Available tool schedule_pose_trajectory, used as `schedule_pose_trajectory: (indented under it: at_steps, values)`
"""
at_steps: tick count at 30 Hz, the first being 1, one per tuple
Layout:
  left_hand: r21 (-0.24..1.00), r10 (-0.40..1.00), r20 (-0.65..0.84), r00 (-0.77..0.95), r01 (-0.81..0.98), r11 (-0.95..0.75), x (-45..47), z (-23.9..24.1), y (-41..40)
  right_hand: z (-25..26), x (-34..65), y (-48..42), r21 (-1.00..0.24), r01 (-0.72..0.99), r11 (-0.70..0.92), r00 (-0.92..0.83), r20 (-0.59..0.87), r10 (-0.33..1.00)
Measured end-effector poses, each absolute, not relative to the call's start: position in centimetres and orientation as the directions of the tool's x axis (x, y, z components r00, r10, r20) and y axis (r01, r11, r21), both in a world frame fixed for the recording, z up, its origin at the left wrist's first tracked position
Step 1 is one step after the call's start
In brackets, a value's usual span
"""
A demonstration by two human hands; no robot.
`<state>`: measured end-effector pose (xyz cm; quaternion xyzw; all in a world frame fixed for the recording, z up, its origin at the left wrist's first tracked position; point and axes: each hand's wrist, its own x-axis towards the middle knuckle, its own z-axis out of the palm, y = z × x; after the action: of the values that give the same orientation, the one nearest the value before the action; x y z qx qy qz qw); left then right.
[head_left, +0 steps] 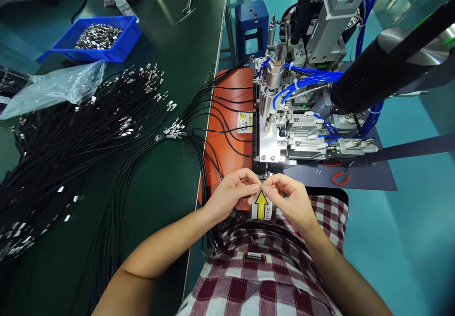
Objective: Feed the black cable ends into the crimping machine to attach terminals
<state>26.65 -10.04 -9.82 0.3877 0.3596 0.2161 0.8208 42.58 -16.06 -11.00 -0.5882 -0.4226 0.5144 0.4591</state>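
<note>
My left hand [234,193] and my right hand [289,198] meet in front of the machine, each closed in a pinch. Between the fingertips shows a thin wire end [261,186], mostly covered by the fingers. Just below it is a white label with a yellow arrow [262,205]. Black cables [204,169] run beside and under my left wrist. Ahead of my hands stands a metal machine [272,145], with several black cables leading into its left edge across an orange plate [227,164].
A green table [170,183] on the left bears a large heap of black cables [71,135] with metal ends, a plastic bag [67,86] and a blue bin [95,55] of small metal parts. Red-handled scissors [340,177] lie right of the machine. A blue stool [251,26] stands behind.
</note>
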Motion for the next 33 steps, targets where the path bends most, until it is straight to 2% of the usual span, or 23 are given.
schedule_pose_trajectory:
  at_steps: [9, 17, 24, 29, 33]
  values:
    - [0.777, 0.642, -0.434, 0.631, -0.099, 0.622, 26.7, -9.8, -9.8, -11.0, 42.2, -16.0, -0.96, -0.035, -0.279, 0.111, -0.281, 0.953]
    - [0.788, 0.645, -0.42, 0.638, -0.096, 0.608, 26.8, -10.2, -9.8, -10.8, 43.4, -16.4, -0.963, 0.203, -0.174, 0.238, -0.124, 0.963]
    - [0.791, 0.62, -0.46, 0.635, -0.024, 0.611, 26.7, -10.0, -9.8, -10.6, 43.7, -16.1, -0.927, 0.353, -0.127, 0.152, -0.077, 0.985]
    - [0.8, 0.604, -0.493, 0.627, 0.052, 0.598, 26.8, -9.9, -9.9, -10.3, 44.6, -15.6, -0.921, 0.361, -0.144, 0.003, -0.153, 0.988]
    - [0.804, 0.591, -0.494, 0.638, 0.076, 0.59, 26.7, -10.2, -9.9, -10.3, 45.2, -15.6, -0.929, 0.346, -0.132, -0.055, -0.16, 0.986]
